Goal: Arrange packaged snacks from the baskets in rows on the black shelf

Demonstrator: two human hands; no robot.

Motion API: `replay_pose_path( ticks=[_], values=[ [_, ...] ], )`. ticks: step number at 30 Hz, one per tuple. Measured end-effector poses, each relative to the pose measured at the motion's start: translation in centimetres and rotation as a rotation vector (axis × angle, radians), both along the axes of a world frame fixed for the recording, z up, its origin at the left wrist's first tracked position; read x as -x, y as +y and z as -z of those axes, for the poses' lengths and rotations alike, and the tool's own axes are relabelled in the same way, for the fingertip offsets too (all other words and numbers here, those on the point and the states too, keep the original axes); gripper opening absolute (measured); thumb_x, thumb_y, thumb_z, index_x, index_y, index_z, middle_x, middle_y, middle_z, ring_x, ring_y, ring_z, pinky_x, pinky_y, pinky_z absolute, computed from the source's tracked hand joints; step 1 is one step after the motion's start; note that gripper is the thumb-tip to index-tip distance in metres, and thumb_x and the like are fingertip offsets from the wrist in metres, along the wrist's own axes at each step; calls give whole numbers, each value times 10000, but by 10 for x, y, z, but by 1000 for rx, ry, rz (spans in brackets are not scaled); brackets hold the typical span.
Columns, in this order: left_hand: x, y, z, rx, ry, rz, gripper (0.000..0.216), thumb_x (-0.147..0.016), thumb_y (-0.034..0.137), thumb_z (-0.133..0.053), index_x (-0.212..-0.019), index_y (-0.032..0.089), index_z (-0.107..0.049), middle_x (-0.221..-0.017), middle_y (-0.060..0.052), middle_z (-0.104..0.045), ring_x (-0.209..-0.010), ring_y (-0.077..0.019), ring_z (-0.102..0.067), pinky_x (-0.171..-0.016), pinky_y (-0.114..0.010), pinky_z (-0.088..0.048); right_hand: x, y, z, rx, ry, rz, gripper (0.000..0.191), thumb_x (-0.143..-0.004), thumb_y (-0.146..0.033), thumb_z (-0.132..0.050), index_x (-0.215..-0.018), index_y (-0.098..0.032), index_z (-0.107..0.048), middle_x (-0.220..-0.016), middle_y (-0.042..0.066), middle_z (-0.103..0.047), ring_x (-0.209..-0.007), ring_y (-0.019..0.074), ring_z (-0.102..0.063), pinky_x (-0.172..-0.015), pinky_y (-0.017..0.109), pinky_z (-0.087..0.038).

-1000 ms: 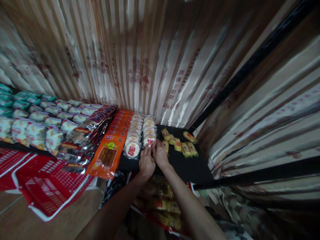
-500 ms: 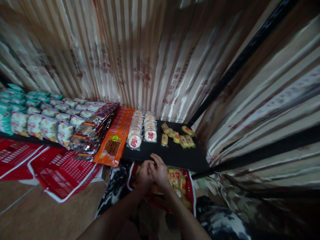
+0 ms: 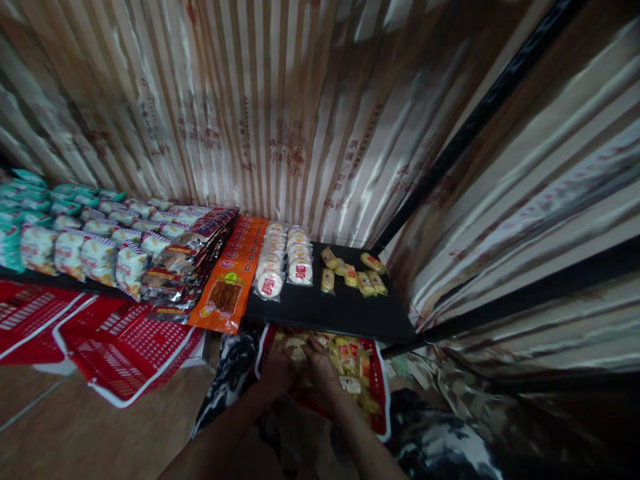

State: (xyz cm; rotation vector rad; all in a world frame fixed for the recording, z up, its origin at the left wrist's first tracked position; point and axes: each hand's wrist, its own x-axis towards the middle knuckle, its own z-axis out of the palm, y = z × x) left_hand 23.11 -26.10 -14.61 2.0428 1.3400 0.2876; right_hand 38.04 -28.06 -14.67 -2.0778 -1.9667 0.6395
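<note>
My left hand and my right hand are both down in a red basket below the shelf's front edge. They rest among yellow and pale snack packets. The hands are dim and blurred, so I cannot tell whether either grips a packet. On the black shelf above stand two rows of round white cracker packs, the right row being shorter. Several small yellow packets lie loose to their right.
Orange flat packets, dark foil packs and white and green bags fill the shelf to the left. Red baskets lie on the floor at left. Striped foil sheeting backs the shelf. A black frame bar runs right.
Both hands left the front of the right cracker row on the shelf, pulled back and dropped into the red basket. The view tilted with them.
</note>
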Motion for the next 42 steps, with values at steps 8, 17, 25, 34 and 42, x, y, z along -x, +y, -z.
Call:
replay_pose_path(
  ticks=[8,17,25,34,42],
  values=[
    [2,-5,5,-44,-235,-52,384,-743,123,-410,-1069,155,-612,-1128,-104,-616,-1093,-200,-537,-981,-351,-408,-7,-11,-9,-164,285,-21,399,-692,-88,-487,-1034,-194,-662,-1127,82,-647,-1087,215,-570,-959,381,-432],
    [-3,3,-49,-72,-521,-206,280,-841,316,-409,-959,182,-625,-970,-68,-654,-913,-177,-596,-821,-291,-471,-20,2,-82,-212,758,322,350,-686,-451,-605,-929,-207,-668,-887,63,-709,-816,205,-654,-755,347,-525],
    [-13,32,-67,49,-587,-333,299,-838,367,-417,-874,155,-623,-800,-30,-651,-701,-134,-592,-649,-234,-473,-21,9,-86,-139,964,361,465,-582,-542,-684,-865,-177,-638,-844,77,-702,-776,206,-654,-721,346,-528],
    [-24,43,-86,-281,-461,-344,441,-840,216,-377,-1263,114,-447,-1292,-142,-480,-1194,-206,-456,-987,-349,-419,-22,59,-82,-274,925,450,370,-605,-460,-621,-827,-168,-571,-735,47,-662,-651,167,-623,-638,300,-515],
    [-35,65,-77,-293,-185,-179,482,-819,136,-358,-1291,103,-448,-1440,-119,-337,-1332,-234,-294,-1100,-410,-288,-17,116,-82,-352,483,461,162,-718,-300,-525,-817,-189,-589,-718,38,-673,-647,166,-645,-624,270,-501]
  ],
)
